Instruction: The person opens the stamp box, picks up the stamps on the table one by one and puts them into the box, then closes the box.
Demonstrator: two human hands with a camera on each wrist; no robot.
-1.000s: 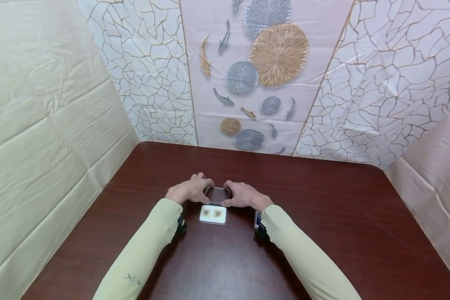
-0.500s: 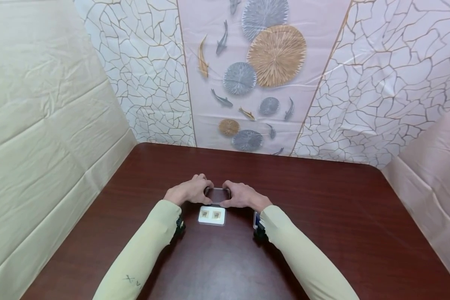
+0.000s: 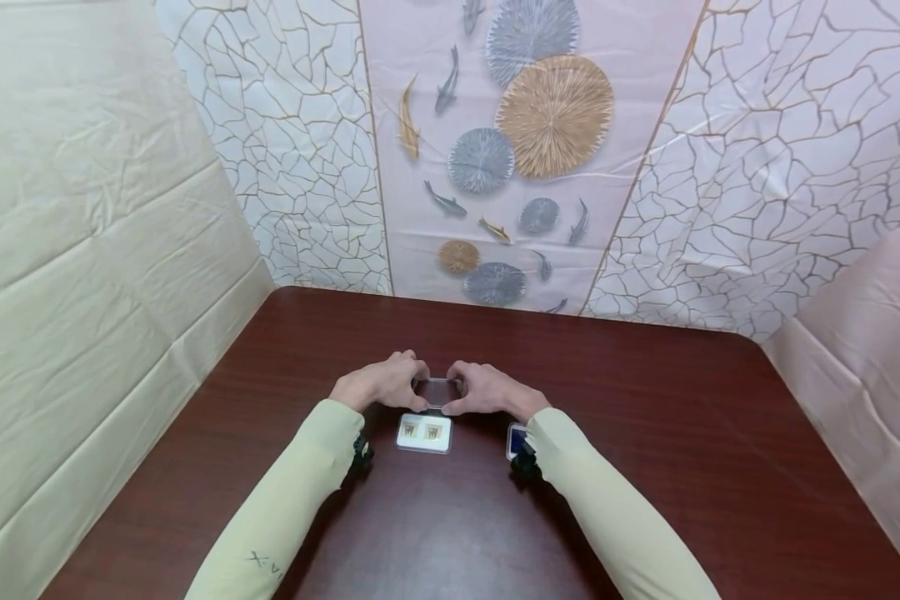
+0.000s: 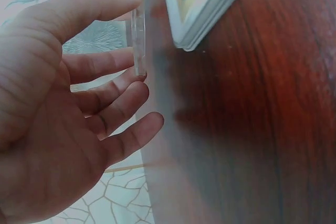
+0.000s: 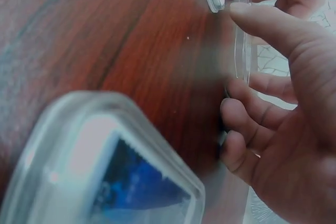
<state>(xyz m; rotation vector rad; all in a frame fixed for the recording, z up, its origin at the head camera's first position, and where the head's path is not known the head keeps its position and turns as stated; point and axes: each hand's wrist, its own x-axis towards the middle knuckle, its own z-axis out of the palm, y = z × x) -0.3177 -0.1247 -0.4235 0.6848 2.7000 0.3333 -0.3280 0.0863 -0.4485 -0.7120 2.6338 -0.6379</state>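
A thin transparent plastic lid (image 3: 438, 393) is held between both hands over the table. My left hand (image 3: 387, 384) pinches its left edge; in the left wrist view the thumb lies on one face of the lid (image 4: 139, 35), with fingers behind it. The right hand (image 3: 489, 391) pinches the opposite edge, thumb toward me, and its lower fingers curl loosely in the right wrist view. Just in front of the hands lies a flat white case (image 3: 423, 434) bearing two small gold-toned squares with dark tooth-like figures. Its corner appears beside the lid (image 5: 241, 59) in the right wrist view.
A clear-rimmed case with a blue insert (image 3: 517, 440) lies beside the right wrist, partly covered by the sleeve. The dark red-brown table (image 3: 645, 433) extends to both sides. Patterned cloth (image 3: 495, 150) hangs behind it, and pale cloth walls stand left and right.
Both hands keep their hold on the lid almost in place. Slightly more of the blue case shows beside the right sleeve. The head view has shifted a little.
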